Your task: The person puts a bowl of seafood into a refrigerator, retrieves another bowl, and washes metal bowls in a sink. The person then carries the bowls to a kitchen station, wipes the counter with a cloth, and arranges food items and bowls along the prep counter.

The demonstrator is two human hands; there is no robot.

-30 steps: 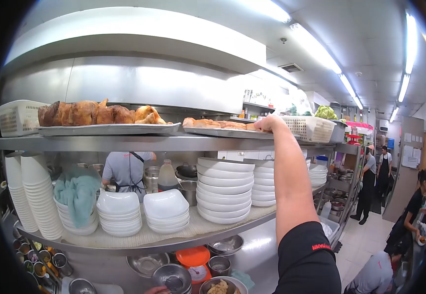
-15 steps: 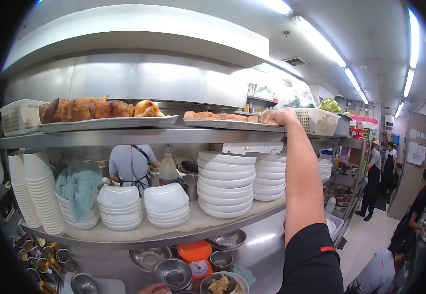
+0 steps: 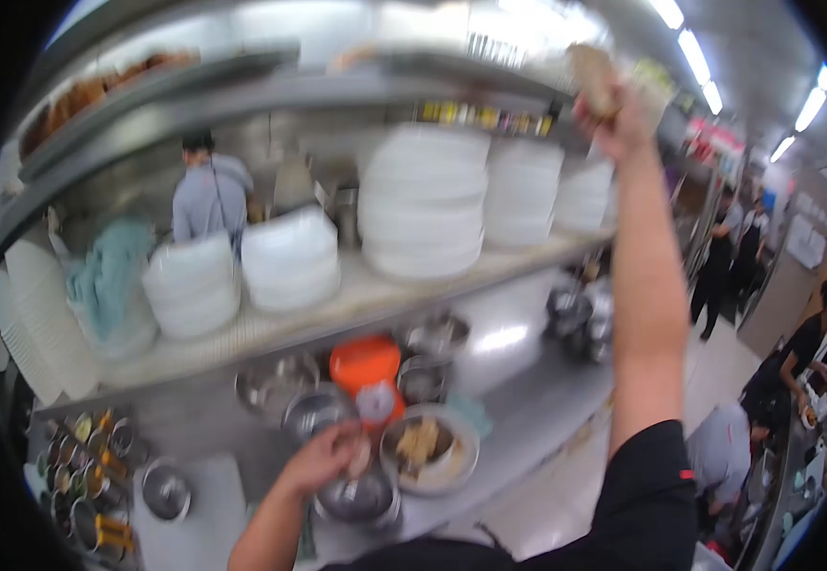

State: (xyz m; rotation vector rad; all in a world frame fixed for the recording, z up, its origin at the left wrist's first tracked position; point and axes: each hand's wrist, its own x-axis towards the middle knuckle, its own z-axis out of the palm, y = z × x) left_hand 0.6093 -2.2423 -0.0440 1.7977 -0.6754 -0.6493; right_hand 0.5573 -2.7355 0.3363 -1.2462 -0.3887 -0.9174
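My right hand (image 3: pixel 622 128) is raised at the upper shelf's right end, its fingers closed on a light brown piece of meat (image 3: pixel 592 76). Below, my left hand (image 3: pixel 323 462) hovers over metal bowls (image 3: pixel 361 500), its fingers bent and blurred; whether they grip anything is unclear. Just right of it, a bowl (image 3: pixel 470 457) holds pale tan food pieces (image 3: pixel 419 443). An orange scale (image 3: pixel 366 362) stands behind these bowls. On the upper shelf at left, a tray carries browned roast chickens (image 3: pixel 99 90).
Stacked white bowls (image 3: pixel 423 205) and cups (image 3: pixel 47 305) line the middle shelf (image 3: pixel 290 305), with a teal cloth (image 3: pixel 109 276) on one stack. Containers of ingredients (image 3: pixel 85 485) stand lower left. A worker (image 3: pixel 212 195) is behind the shelf; other people (image 3: pixel 718 457) work at right.
My right hand has lifted away from the upper tray with the piece of meat. My left hand has come further into view over the bowls. The view has tipped downward and blurred.
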